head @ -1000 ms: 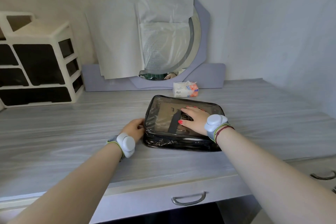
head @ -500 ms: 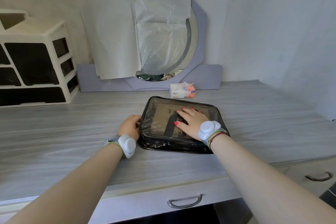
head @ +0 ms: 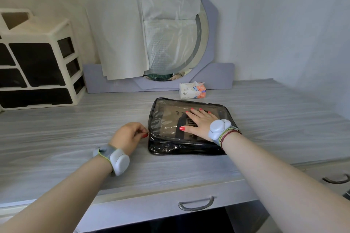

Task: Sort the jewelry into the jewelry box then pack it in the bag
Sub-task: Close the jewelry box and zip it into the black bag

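A black bag with a clear top lies flat on the grey wooden tabletop. A dark jewelry box with pale lettering shows through the clear top. My right hand rests flat on the bag's top, fingers straight and spread. My left hand sits at the bag's near left corner. Its thumb and forefinger pinch together at the zipper line there, and the pull itself is hidden between the fingertips.
A small tissue pack stands just behind the bag. A paper-covered round mirror leans on the back wall. A cream drawer organiser stands at the back left. Drawer handles line the desk front.
My left hand has drawn back a little along the bag's left side to its near corner, with the fingers now pinched. My right hand stays flat on the bag.
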Tool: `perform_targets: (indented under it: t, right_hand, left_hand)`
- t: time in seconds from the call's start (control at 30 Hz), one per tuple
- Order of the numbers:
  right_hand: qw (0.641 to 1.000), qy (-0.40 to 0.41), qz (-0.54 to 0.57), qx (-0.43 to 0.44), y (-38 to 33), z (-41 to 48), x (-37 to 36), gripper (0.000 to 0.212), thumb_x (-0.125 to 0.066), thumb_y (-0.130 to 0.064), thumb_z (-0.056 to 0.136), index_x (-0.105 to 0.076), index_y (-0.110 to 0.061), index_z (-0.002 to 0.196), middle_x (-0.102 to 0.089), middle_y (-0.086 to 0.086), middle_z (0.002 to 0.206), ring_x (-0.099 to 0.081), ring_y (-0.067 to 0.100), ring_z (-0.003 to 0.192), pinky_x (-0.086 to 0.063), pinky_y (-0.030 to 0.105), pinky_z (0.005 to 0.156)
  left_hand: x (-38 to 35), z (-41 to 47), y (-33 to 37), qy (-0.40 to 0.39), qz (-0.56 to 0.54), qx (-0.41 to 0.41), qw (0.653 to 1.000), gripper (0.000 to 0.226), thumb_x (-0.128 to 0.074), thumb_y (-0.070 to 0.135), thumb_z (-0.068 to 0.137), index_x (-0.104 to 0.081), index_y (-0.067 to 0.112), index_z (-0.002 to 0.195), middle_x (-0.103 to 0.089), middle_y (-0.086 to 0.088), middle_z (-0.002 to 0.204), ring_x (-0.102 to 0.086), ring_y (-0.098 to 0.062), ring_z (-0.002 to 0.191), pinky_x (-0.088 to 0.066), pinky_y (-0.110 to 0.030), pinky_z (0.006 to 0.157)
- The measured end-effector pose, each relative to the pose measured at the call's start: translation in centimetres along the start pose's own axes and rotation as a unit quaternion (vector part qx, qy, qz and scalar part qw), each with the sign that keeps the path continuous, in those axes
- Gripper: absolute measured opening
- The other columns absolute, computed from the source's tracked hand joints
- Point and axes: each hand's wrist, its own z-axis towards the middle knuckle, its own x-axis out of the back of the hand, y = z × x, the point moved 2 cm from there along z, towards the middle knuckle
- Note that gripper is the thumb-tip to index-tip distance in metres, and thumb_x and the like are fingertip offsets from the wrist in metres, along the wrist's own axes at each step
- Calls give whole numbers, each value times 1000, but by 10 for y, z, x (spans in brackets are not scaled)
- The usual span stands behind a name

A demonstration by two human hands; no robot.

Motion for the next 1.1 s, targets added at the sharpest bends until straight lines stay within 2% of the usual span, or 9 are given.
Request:
perform_targets:
  t: [0.1,0.2,0.3,0.37,0.43,0.67,0.83,0.97,1.1]
  right_hand:
    - [1000,2,-12,5,-3,-2,-1,81,-20,-78,82,-5,-36,150,0,-11,159,2,18,148,0,40,120]
    - [1000,-1,-20,7,-10,-5,-1,79,-20,-75,84,-5,-35,150,1,-10,159,2,19,148,-1,40,120]
    - [1000,-3,-20,1,-8,-7,1,77,-20,-74,85,-4,-34,150,1,-10,159,2,19,148,-1,40,120]
    - [1000,-7,-20,-3,-6,-7,2,77,-19,-74,86,-4,-34,150,2,-10,159,3,20,148,0,40,120]
    - [1000,-11,-23,0,-6,-7,3,77,-19,-74,86,-3,-34,150,2,-9,160,3,20,148,-1,41,120]
    - [1000,-12,-24,0,-9,-9,5,77,-18,-73,86,-3,-34,150,2,-9,160,3,20,148,-1,40,120]
    - [1000,-8,-25,4,-9,-11,6,76,-18,-73,87,-4,-33,150,1,-10,159,2,19,148,-2,40,120]
    - [1000,2,-20,1,-9,-10,4,76,-20,-73,87,-5,-34,150,-1,-10,160,0,19,148,-2,40,120]
    - [999,22,24,-1,-6,-10,4,79,-30,-74,84,-16,-32,149,-10,-8,159,-7,19,147,-8,41,120]
  left_hand:
    - [9,-8,0,5,25,-7,1000,8,-64,9,84,-64,17,83,-60,0,84,-54,-17,76,-40,-22,69]
    - [14,-23,3,-15,58,-45,997,5,-64,9,85,-66,12,87,-55,9,79,-52,-13,77,-35,-12,67]
    - [3,-36,14,-38,64,-88,993,7,-64,9,84,-66,15,87,-53,15,80,-51,-7,74,-35,-13,69]
    - [-4,-44,19,-25,58,-77,995,6,-63,13,85,-66,16,89,-54,13,80,-48,-2,69,-34,-9,65]
    - [-5,-51,23,-8,50,-66,997,5,-63,15,85,-65,17,89,-55,12,79,-48,1,67,-36,-12,64]
    - [-10,-63,40,5,134,-109,985,11,-57,19,88,-63,14,96,-63,-2,98,-60,-24,88,-47,-32,77]
    - [-20,-68,47,26,100,-102,989,11,-59,22,87,-63,15,94,-62,4,93,-58,-16,82,-48,-29,75]
    - [-19,-69,47,39,7,-16,999,3,-65,23,83,-65,24,85,-55,18,72,-52,-1,66,-39,-9,64]
    - [-21,-71,39,42,-86,40,995,11,-73,23,78,-66,30,74,-62,14,68,-55,-1,64,-43,-10,63]
